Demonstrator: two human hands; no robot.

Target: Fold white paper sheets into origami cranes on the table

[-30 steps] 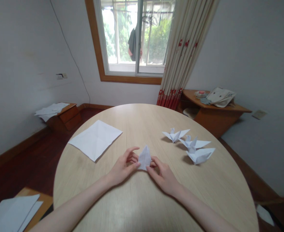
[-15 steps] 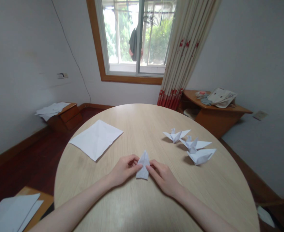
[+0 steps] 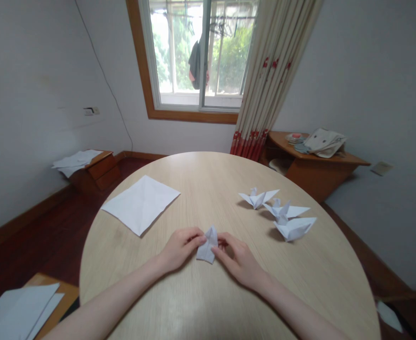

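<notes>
A small piece of folded white paper (image 3: pixel 207 248) is held between my two hands, just above or on the middle of the round table (image 3: pixel 208 302); its pointed end faces away from me. My left hand (image 3: pixel 181 246) pinches its left side near the tip, thumb on top. On the right edge, my right hand (image 3: pixel 237 257) is closed on it with the thumb on the near face and the fingers partly hidden behind. To the right stand three folded paper cranes (image 3: pixel 295 229) close together. At the left lies a flat, creased sheet of paper (image 3: pixel 142 205).
A stack of white paper (image 3: pixel 20 307) rests on a low wooden surface at the near left. More sheets (image 3: pixel 76 159) lie on a small cabinet by the left wall. Behind the cranes, a corner desk (image 3: pixel 321 172) carries a cloth bag (image 3: pixel 325 142). A curtain (image 3: pixel 264 94) hangs beside the window.
The folded paper has tilted slightly and its tip sits a little lower. My left thumb has shifted up toward the tip, my right thumb a bit down along the edge.
</notes>
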